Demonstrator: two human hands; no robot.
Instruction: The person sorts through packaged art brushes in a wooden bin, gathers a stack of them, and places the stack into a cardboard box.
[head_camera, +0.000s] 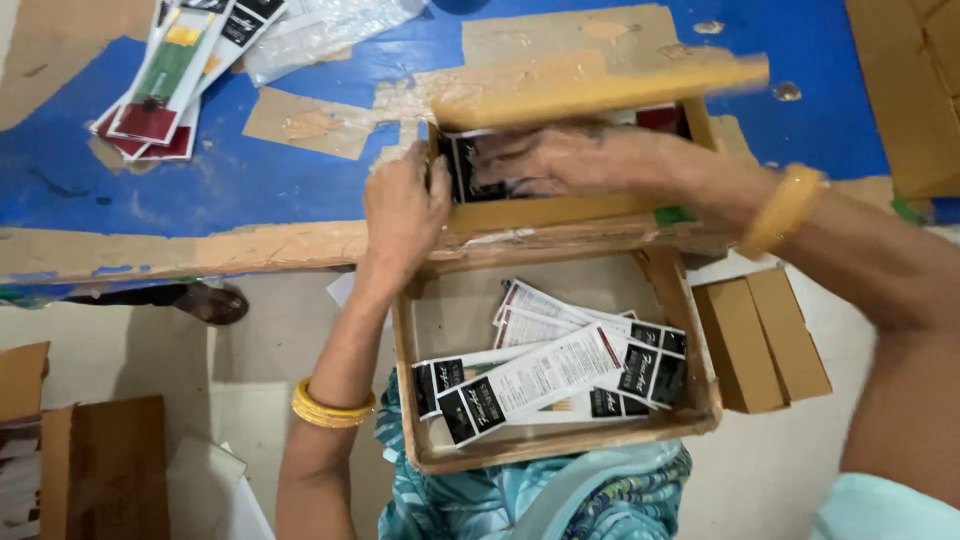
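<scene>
Now, left hand (403, 212): fingers curled on the box's (590, 90) left end.
Right hand (565, 160): flat, pressing packets (465, 168) inside, far surface edge.
Risk: box may tip, spilling into the tray (700, 340).

Blue table (240, 180), tan box (700, 400), black-and-white packets (545, 375), yellow bangles (330, 410)

I work at what appears to be a small packing workshop. Indicators: a worn blue tabletop (250, 170) patched with brown tape, flat printed sachets (170, 70) stacked on it, a cardboard tray (700, 400) of identical sachets, spare cartons (765, 340) on the floor.
</scene>
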